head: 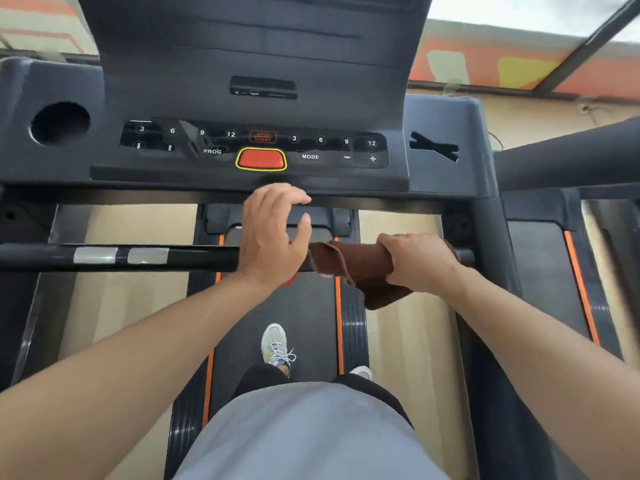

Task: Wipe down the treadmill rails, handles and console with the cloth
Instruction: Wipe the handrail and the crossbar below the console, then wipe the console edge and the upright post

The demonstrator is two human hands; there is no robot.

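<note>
**Wiping the front bar, cloth wrapped round it**

On the far left the bar point(194, 258) runs bare and black, with two silver plates point(121, 255) set into it. These plates likely collect the most sweat, so they seem to deserve firm, repeated passes when the cloth reaches them.

At the middle, the left hand point(273, 233) rests over the bar with its fingers loose and spread, holding nothing. It appears to serve as a brace. A good wipe probably needs it lifted clear before the cloth arrives, or that patch will be missed.

Just beside it to the right, the brown cloth point(349, 261) is draped over the bar, one corner hanging below. The right hand point(419, 261) grips it, fingers curled round cloth and bar together. Keeping that wrap snug should clean the underside too.

Above, the console point(440, 123) with its red button point(261, 159) appears still to be wiped; gentle pressure there would avoid pressing keys.
</note>
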